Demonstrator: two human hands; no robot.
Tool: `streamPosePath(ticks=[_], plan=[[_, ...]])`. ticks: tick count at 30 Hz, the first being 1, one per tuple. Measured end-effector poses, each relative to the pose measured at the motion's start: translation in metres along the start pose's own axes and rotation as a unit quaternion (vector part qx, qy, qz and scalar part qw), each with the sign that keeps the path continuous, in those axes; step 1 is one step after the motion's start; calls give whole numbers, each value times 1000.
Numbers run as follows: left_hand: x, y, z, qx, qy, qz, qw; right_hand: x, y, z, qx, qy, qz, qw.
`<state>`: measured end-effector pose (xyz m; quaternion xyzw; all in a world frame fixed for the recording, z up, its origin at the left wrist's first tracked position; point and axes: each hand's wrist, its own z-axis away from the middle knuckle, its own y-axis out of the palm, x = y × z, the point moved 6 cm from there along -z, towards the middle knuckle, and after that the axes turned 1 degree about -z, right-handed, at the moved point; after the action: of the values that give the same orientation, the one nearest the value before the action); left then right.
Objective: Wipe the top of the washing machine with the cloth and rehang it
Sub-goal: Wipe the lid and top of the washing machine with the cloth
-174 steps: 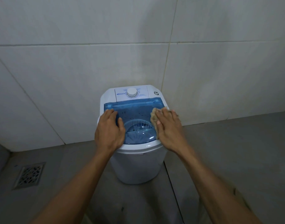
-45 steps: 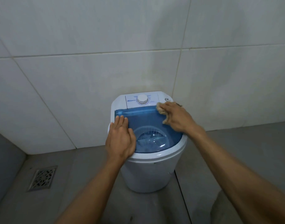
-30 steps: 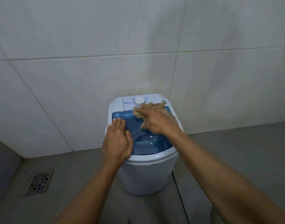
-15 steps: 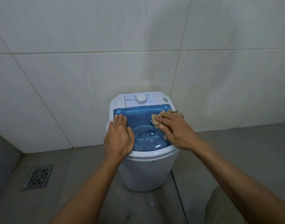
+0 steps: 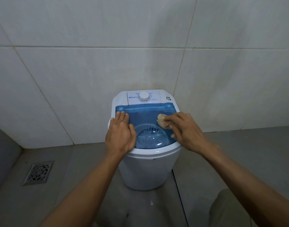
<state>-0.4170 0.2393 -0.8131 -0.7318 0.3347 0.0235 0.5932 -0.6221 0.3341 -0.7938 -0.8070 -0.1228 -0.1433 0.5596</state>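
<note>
The left hand (image 5: 120, 136) lies flat, fingers straight, on the blue lid (image 5: 143, 115) at 9 o'clock. The right hand (image 5: 186, 130) presses the tan cloth (image 5: 162, 122) at 3 o'clock on the washing machine (image 5: 148, 169), fingers bent over it. Half a second ago, the cloth sat nearer the middle.

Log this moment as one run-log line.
phase: wiping | right hand: presses cloth on blue lid | left hand: flat on lid's left side, steadying washing machine | rehang: not yet done
</note>
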Motion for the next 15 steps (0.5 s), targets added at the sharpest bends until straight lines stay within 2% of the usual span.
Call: streamPosePath(ticks=[3,6,8,15], plan=[[-1,-2,1,-6,-1,6,1000,-1,-4,-4,34,-5,-2,999],[-1,-2,2,-11,-1,10,1000,17,4,0,130,-71,38,988],[-1,-3,2,-13,-1,10,1000,21,3,-1,184,-75,76,977],[-3,-4,2,-22,4,9,1000,44,5,-29,262,-59,132,954]])
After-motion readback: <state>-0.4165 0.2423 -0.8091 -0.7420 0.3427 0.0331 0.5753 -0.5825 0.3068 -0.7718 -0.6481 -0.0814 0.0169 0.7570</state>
